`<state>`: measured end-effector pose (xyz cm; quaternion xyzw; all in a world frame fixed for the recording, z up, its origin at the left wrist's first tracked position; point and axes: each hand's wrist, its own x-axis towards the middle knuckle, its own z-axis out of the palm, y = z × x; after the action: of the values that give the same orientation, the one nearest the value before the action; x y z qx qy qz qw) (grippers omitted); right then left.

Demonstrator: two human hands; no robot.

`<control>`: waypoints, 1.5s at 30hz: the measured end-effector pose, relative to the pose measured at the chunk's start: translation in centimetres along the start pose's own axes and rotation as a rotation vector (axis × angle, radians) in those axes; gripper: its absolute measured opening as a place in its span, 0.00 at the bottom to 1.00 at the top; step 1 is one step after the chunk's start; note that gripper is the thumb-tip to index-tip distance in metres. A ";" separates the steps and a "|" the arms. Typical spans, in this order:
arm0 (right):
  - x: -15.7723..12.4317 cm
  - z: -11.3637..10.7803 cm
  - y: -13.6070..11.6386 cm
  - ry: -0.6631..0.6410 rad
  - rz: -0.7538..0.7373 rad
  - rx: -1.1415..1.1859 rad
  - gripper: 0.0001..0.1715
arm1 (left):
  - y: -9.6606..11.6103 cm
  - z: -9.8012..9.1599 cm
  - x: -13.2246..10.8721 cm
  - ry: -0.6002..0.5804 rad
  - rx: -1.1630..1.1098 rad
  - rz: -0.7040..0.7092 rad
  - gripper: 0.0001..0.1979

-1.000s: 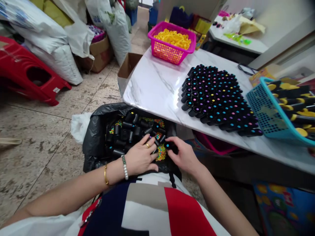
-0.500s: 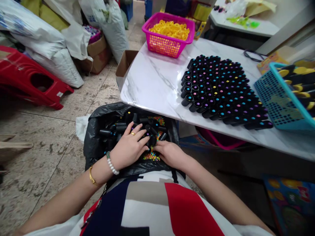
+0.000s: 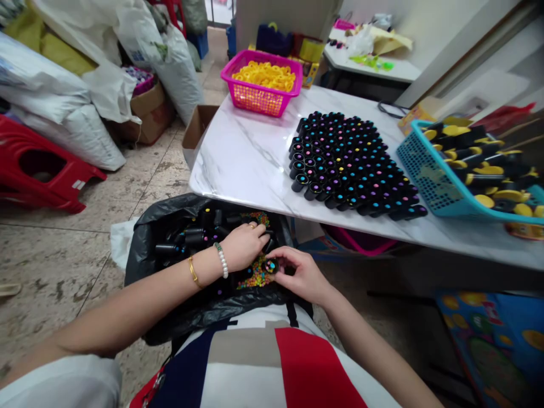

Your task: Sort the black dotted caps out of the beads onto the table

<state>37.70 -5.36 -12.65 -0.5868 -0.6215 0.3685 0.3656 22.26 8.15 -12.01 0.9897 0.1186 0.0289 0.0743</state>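
Worktop [image 3: 242, 170]: blk cups [image 3: 352, 164], tight rows
Bag [image 3: 142, 263]: below worktop, loose cups [image 3: 195, 235] inside
L hand [image 3: 244, 246]: over loose cups, can't tell grip
R hand [image 3: 300, 276]: grip round held cup [image 3: 271, 265]
Held cup: bag's R side
Beads [image 3: 255, 277]: multicol., by held cup

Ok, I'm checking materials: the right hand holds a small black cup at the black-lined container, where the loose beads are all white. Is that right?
Not quite: the loose beads are multicoloured, with orange, yellow and green among them, as the head view shows. The right hand does hold a small black cup at the black-lined container.
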 end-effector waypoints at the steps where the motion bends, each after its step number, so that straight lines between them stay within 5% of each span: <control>1: -0.1 -0.3 -0.2 0.024 -0.040 -0.043 0.19 | 0.0 0.1 0.0 -0.007 -0.008 -0.027 0.15; 10: -0.9 -1.0 -1.2 0.245 -0.139 -0.077 0.20 | 2.5 -2.6 -3.8 0.212 -0.629 -0.131 0.26; 14: -0.1 -0.4 -1.9 0.359 -0.339 -0.354 0.22 | 2.9 -3.0 -3.9 0.297 -0.624 -0.148 0.31; 19: 0.3 -0.5 -1.5 0.173 -0.490 -0.686 0.17 | 2.5 -2.3 -4.4 0.160 -0.544 -0.150 0.33; 25: 0.0 -0.5 1.5 0.228 -0.392 -0.511 0.22 | 2.1 -0.7 -5.1 0.078 -0.556 -0.183 0.31; 37: -0.2 1.4 0.0 0.304 0.013 0.239 0.19 | 3.6 -1.7 -4.3 0.358 -0.758 -0.191 0.22; 42: 0.3 1.9 0.3 0.216 0.016 0.250 0.20 | 2.2 -3.4 -3.9 0.436 -0.690 -0.206 0.15; 45: 0.8 1.3 0.5 0.158 -0.008 -0.039 0.17 | -0.8 -4.8 -2.3 0.560 -0.585 -0.216 0.15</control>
<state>36.73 -4.59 -13.70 -0.6186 -0.6001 0.3072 0.4036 19.47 9.01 -7.49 0.8626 0.2241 0.3215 0.3199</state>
